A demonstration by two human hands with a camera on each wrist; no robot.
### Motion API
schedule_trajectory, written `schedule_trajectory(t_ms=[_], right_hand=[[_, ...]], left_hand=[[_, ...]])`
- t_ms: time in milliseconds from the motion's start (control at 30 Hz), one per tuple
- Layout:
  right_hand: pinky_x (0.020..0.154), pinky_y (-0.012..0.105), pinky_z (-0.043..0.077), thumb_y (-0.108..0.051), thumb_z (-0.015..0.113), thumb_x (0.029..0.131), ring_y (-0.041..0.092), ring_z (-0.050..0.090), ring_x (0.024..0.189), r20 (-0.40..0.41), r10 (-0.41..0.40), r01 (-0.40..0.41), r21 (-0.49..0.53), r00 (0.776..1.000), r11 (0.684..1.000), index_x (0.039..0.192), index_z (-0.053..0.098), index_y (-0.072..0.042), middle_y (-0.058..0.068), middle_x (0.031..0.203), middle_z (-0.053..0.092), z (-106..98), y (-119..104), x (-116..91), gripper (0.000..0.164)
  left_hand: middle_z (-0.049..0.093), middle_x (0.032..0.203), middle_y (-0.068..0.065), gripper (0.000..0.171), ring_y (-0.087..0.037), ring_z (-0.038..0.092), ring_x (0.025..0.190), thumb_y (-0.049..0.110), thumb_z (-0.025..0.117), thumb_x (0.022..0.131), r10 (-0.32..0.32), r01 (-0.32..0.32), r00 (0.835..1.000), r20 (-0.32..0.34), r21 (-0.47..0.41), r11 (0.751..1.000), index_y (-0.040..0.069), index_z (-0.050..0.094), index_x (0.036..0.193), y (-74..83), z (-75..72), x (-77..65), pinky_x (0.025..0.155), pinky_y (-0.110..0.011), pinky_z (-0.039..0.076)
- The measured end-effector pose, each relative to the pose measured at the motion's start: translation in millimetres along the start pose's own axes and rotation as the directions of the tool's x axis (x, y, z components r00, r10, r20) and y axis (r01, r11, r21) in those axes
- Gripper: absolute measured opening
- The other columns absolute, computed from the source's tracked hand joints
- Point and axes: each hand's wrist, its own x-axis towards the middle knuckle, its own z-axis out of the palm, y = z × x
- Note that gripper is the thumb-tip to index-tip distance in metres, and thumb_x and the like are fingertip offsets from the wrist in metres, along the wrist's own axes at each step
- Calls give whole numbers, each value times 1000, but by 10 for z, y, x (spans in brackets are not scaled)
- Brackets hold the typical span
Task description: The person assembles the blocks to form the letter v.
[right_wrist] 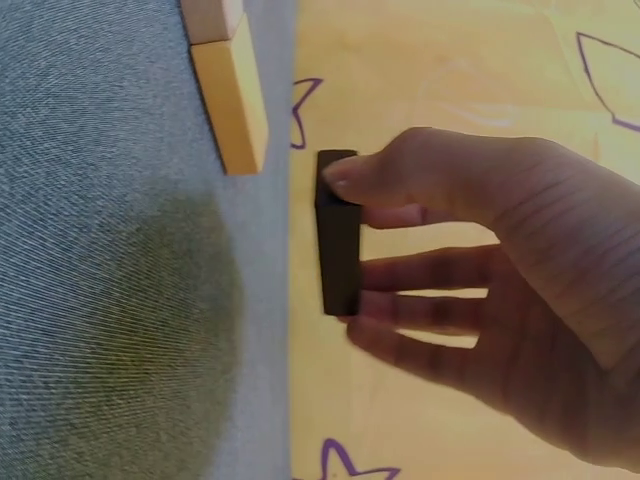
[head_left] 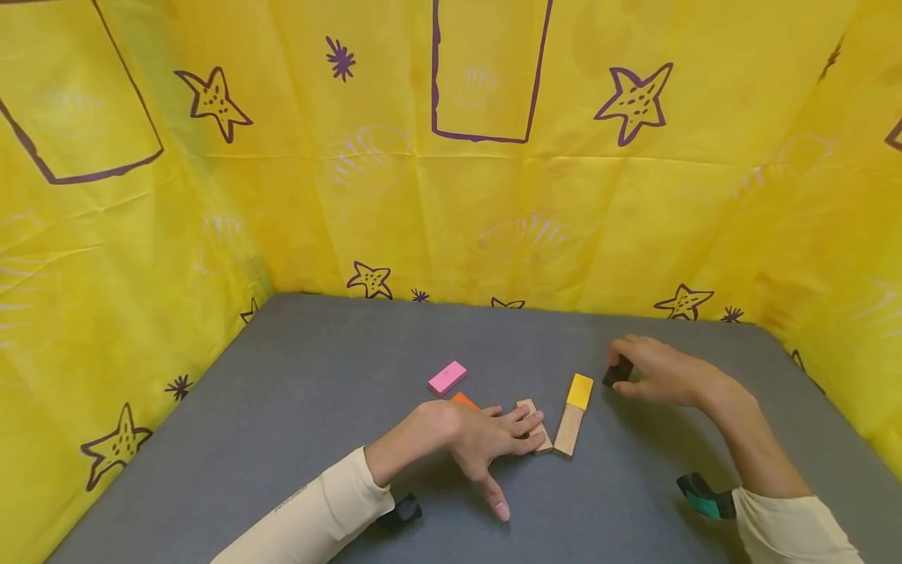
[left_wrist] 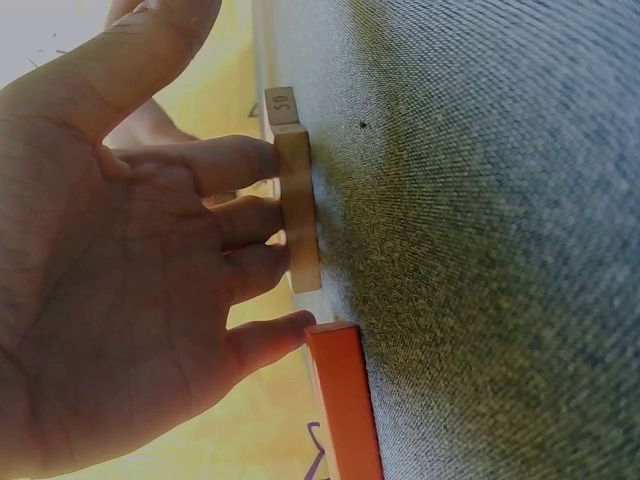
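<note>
My right hand (head_left: 658,372) grips a black wooden block (right_wrist: 341,240) between thumb and fingers, raised off the table in the right wrist view. My left hand (head_left: 486,439) lies spread over a plain wooden block (head_left: 543,443), fingertips resting on it. Its little finger reaches the end of an orange block (left_wrist: 345,400), which is partly hidden under the hand in the head view. Right of the left fingertips, a second plain block (head_left: 568,431) lies end to end with a yellow block (head_left: 580,391). The two plain blocks meet at their near ends.
A pink block (head_left: 447,377) lies beyond the left wrist. Grey cloth covers the table (head_left: 338,352), and yellow fabric (head_left: 395,196) with starfish drawings hangs around its back and sides. Dark wrist straps show at both sleeves (head_left: 338,493).
</note>
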Motion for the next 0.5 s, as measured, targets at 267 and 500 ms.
schedule_trajectory(t_ms=[267,500], right_hand=[[80,43,54,-14,80,91,20,60,92,-122,-40,33,-56,992,998,103,65,-10,2,99,66,109,20,85,20],[82,47,55,-9,78,92,26,63,94,-195,-72,64,-45,978,997,103,67,-8,6,100,69,239,12,173,16]], left_hand=[[-9,179,-2,111,-20,-9,166,60,75,90,-2,2,1000,-5,5,1000,20,10,170,-5,6,-5,136,-47,6],[-10,179,-2,111,-20,-10,166,60,75,90,-3,3,1000,-3,0,1000,20,9,170,-6,8,-2,136,-48,5]])
